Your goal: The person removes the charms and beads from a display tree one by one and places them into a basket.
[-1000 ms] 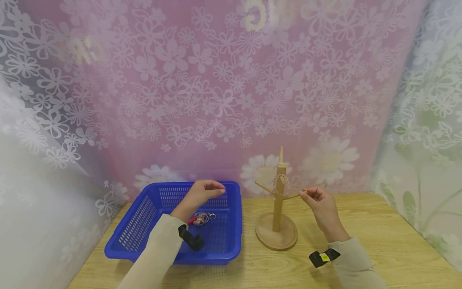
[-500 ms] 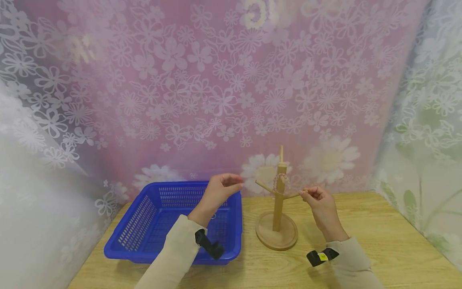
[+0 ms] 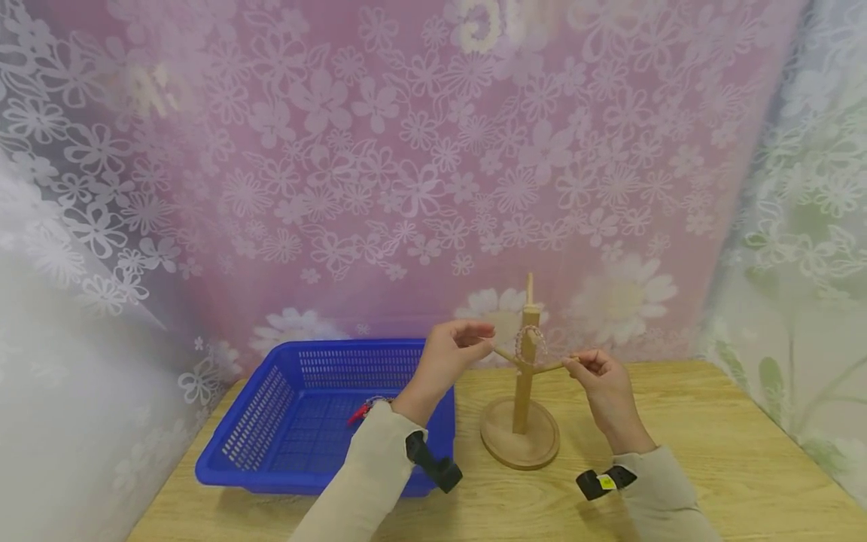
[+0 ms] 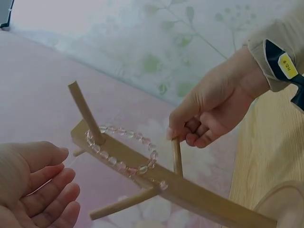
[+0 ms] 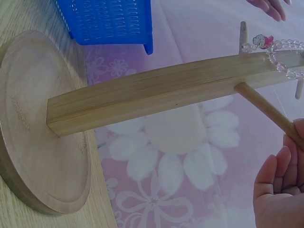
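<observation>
A wooden stand with branching pegs [image 3: 523, 399] stands upright on its round base [image 5: 45, 123]. A bracelet of clear and pink beads [image 4: 142, 138] hangs around one upper peg [image 4: 85, 111]. My right hand [image 3: 603, 388] pinches the end of the right peg [image 4: 177, 159] between thumb and fingers. My left hand [image 3: 450, 361] is by the left peg [image 4: 123, 204], its fingers loosely bent. In the left wrist view no object shows between the left thumb and fingers [image 4: 52, 190], and they are apart from the pegs.
A blue plastic basket [image 3: 237, 444] stands left of the stand, partly under my left forearm. Inside it a red item [image 3: 359, 413] and some small pieces show, half hidden by the sleeve. The wooden tabletop [image 3: 711, 429] ends at a floral curtain [image 3: 406, 188] behind.
My left hand has moved right, from above the basket to the stand's left peg. The right hand keeps its pinch on the right peg. The bracelet has stayed in place.
</observation>
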`<state>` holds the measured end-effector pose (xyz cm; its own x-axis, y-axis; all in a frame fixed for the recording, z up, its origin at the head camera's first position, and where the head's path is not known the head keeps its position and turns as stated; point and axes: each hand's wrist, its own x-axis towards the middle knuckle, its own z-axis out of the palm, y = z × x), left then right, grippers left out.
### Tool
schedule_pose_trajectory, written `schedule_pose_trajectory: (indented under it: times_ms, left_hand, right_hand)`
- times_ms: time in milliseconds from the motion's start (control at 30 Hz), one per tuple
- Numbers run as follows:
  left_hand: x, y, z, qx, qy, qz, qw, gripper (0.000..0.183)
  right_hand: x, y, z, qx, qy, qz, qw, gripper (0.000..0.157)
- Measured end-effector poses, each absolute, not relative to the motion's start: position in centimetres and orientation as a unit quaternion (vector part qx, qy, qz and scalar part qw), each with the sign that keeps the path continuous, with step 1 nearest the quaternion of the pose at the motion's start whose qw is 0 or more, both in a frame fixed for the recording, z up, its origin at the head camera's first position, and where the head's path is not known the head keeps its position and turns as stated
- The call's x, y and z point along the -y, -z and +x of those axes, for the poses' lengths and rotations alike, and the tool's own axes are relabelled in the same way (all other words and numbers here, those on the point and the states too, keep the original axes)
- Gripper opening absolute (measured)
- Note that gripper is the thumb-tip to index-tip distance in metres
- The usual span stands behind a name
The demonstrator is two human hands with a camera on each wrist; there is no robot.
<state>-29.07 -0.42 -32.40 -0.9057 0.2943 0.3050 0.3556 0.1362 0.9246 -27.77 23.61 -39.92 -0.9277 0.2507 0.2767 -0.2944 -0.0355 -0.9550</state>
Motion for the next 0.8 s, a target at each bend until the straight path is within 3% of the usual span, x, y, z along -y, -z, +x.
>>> schedule_pose_trajectory:
  times_ms: [333,800]
  left_hand:
    - [-1.7,32.8,-29.1,0.767,0.6,-0.219,0.059,0.023]
    - [-3.6,33.6,-29.3,0.77,0.604,-0.196,0.063,0.022]
  right_hand:
    - [-23.6,40.0,-27.8,0.661,-0.726,0.022,0.189,0.017]
    - [-23.8,40.2,-27.7,0.658,-0.727,0.039,0.19,0.014]
